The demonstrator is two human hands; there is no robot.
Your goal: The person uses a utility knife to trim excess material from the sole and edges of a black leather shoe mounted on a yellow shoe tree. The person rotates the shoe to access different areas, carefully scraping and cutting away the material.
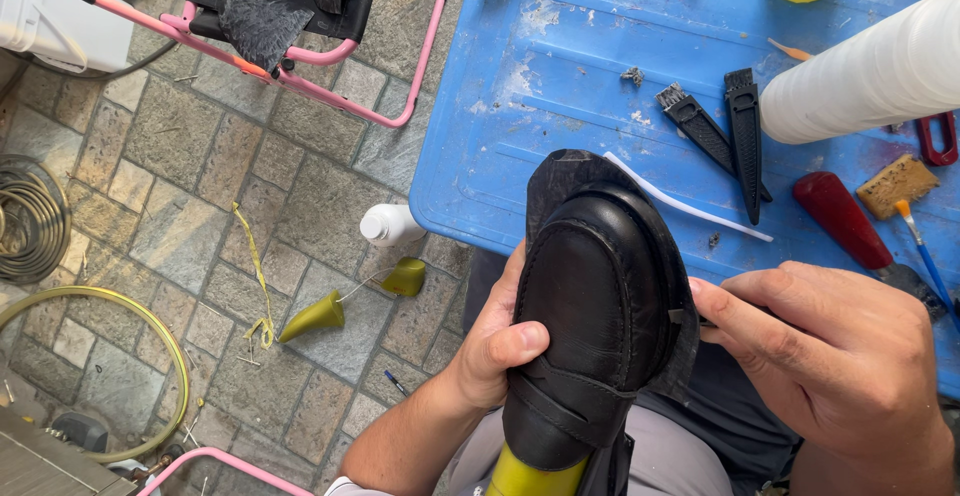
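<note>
A head-worn camera looks down at grey-brown stone paving [200, 186] on the left and a blue plastic table [520, 136] on the upper right; a pink-framed folding chair [300, 46] with a black seat stands at the top, and a coil of pale yellow-green hose [150, 316] curves along the left edge.

In the lower middle a black leather loafer [590, 326] sits toe-up on a yellow shoe last [535, 476] (only its heel end shows at the bottom); a thin dark sole sheet [575, 174], wider than the shoe, sticks out past the toe and along the right side; the shoe overlaps the near edge of the table.

The left hand [495, 341] grasps the loafer from its left side, thumb pressed across the upper, fingers wrapped behind out of sight; the right hand [830, 356] is clenched at the shoe's right edge, fingertips pinched against the sole sheet; whether it grips a tool there cannot be told.

On the table lie a large white roll [870, 76], a red-handled tool [845, 221], two black rasp-like tools [725, 131] crossing in a V, a blue-handled brush [925, 251], a tan block [898, 184], and a thin white strip [690, 206] beside the shoe's toe.

On the paving sit a white bottle [390, 224] at the table's corner and two olive-green cones [345, 306] joined by string.
</note>
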